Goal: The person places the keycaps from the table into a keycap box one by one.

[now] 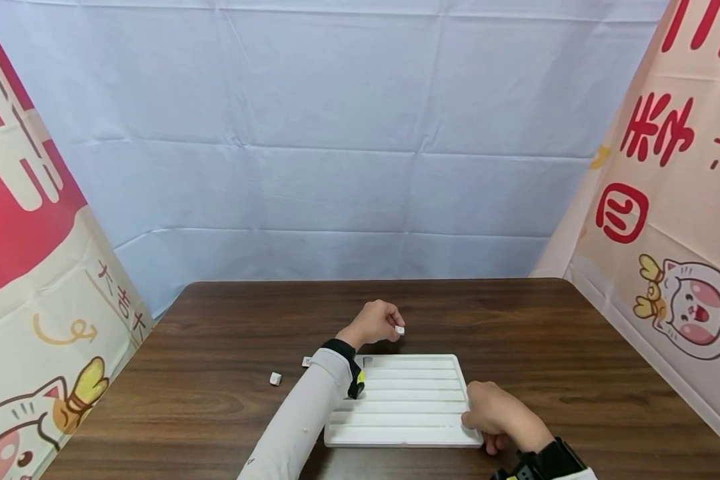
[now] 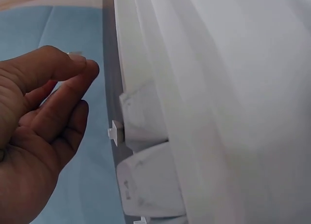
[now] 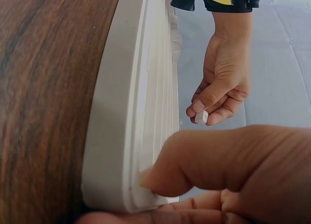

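Note:
My left hand (image 1: 375,321) is just beyond the far edge of a white ridged tray (image 1: 408,403), pinching a small white keycap (image 1: 400,330) between thumb and fingertips. The right wrist view shows this keycap (image 3: 201,117) as a little pale block at the fingertips. At the tray's near right corner, my right hand (image 1: 498,413) grips the rim, thumb on top and fingers below. In the left wrist view, tapered white keycaps (image 2: 150,182) sit at the tray's edge row. Part of the tray's left side is hidden behind my left forearm.
Two loose white pieces lie on the brown wooden table (image 1: 216,413) left of the tray: one white piece (image 1: 275,379) nearer, another white piece (image 1: 306,361) close to my sleeve. A pale blue cloth (image 1: 336,167) hangs behind the table, with printed banners at both sides.

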A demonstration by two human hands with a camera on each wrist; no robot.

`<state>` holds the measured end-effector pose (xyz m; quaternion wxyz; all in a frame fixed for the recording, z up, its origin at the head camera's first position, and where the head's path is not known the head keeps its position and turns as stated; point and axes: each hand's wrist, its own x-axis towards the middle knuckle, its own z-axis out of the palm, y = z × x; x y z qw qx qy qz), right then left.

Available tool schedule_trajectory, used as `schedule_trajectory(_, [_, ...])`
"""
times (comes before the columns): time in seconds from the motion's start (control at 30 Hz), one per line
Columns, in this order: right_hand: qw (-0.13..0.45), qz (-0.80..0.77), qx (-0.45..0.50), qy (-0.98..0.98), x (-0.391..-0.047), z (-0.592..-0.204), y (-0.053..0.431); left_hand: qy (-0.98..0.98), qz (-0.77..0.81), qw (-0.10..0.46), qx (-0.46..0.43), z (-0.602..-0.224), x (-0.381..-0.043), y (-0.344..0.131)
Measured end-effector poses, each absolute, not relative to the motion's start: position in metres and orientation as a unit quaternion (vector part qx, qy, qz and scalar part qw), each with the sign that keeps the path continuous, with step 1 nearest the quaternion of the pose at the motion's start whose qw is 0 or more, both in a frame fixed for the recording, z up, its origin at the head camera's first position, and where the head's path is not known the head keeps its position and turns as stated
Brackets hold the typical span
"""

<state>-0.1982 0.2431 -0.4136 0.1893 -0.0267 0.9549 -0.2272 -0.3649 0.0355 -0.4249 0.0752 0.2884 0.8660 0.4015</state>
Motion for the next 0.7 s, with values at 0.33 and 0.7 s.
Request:
schedule_trajectory(0.33, [0.186,-0.221,-0.029,0.957,-0.1982,-0.4143,0.2434,0.859,0.422,0.084,0.278,-0.4260,-0.3651,0.0334])
schedule_trajectory(0.7, [0.189,-0.226,-0.031,0.955,-0.1979,-0.4139,0.2435,0.861,0.417,0.082,0.281,-0.4300,-0.3677,0.0314])
